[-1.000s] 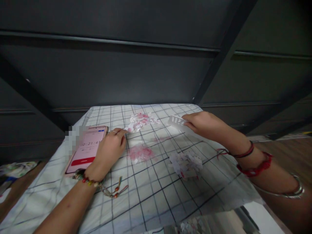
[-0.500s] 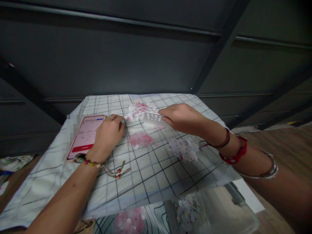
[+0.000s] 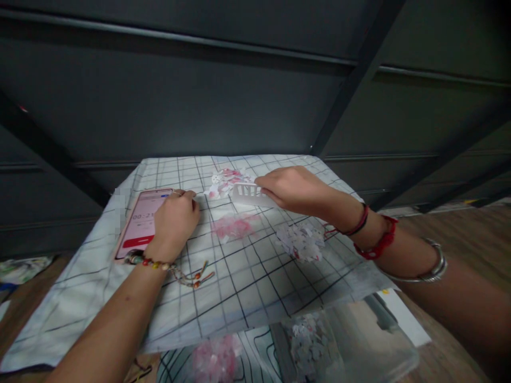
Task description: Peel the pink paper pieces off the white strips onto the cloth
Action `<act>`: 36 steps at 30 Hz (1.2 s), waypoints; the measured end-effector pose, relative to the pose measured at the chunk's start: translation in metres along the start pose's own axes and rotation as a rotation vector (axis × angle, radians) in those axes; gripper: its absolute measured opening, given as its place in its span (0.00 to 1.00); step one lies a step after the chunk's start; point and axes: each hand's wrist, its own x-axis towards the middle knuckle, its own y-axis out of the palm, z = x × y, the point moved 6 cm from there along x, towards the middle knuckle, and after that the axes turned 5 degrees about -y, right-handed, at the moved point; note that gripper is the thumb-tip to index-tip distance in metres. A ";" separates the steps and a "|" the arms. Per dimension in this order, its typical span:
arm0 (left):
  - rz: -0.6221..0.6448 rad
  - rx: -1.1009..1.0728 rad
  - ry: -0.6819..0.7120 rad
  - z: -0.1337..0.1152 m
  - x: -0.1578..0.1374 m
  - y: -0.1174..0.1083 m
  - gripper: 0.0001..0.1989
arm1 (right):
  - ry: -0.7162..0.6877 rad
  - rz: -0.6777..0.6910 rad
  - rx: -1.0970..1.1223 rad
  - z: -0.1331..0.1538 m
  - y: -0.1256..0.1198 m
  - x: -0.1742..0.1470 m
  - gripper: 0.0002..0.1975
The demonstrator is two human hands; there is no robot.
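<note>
My right hand (image 3: 289, 187) grips a white slotted plastic piece (image 3: 248, 196), perhaps a small basket, by its right end. It stands low over the cloth, just in front of a pile of white and pink paper-like scraps (image 3: 227, 181). Nearer to me lies a small heap of pink, filmy pieces (image 3: 235, 226). Below my right wrist sits another heap of whitish scraps (image 3: 301, 240). My left hand (image 3: 175, 217) is closed, its fingers curled down at the right edge of a phone (image 3: 140, 226); whatever they may hold is hidden.
A white checked cloth (image 3: 255, 287) covers the table, which meets a dark panelled wall (image 3: 179, 101). Below the front edge are a clear plastic box (image 3: 371, 340), whitish scraps (image 3: 309, 340) and a pink heap (image 3: 217, 359). The phone shows a running timer.
My left hand has curled in slightly, its fingers drawing back from the scrap pile. The white slotted piece has tilted a little in my right hand. The view has shifted slightly.
</note>
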 end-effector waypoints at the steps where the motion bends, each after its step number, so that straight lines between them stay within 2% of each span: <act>1: 0.006 0.004 0.002 0.000 0.000 0.000 0.20 | -0.007 -0.009 0.010 0.002 0.002 -0.001 0.13; 7: 0.019 0.026 0.007 0.000 0.000 0.004 0.19 | -0.091 -0.124 0.046 0.015 0.001 0.000 0.14; 10: 0.036 0.047 0.012 -0.001 -0.001 0.004 0.19 | -0.080 -0.150 0.058 0.010 -0.006 0.000 0.13; 14: 0.063 0.044 0.015 -0.003 -0.002 0.003 0.20 | 0.000 -0.106 0.027 -0.002 -0.009 -0.001 0.14; 18: 0.065 0.034 0.017 -0.003 -0.003 0.003 0.20 | -0.016 -0.025 0.013 0.000 -0.002 -0.004 0.13; 25: 0.063 0.036 0.038 -0.003 -0.002 0.005 0.21 | -0.133 -0.122 0.039 0.014 -0.005 -0.007 0.13; 28: 0.061 0.037 0.040 -0.004 -0.002 0.004 0.21 | -0.102 -0.152 0.033 0.006 -0.014 -0.010 0.13; 32: 0.063 0.043 0.032 -0.004 -0.002 0.002 0.20 | -0.027 -0.056 -0.028 -0.011 -0.013 -0.016 0.12; 36: 0.055 0.034 0.041 -0.004 -0.002 0.002 0.19 | -0.072 -0.021 -0.037 -0.019 -0.007 -0.031 0.13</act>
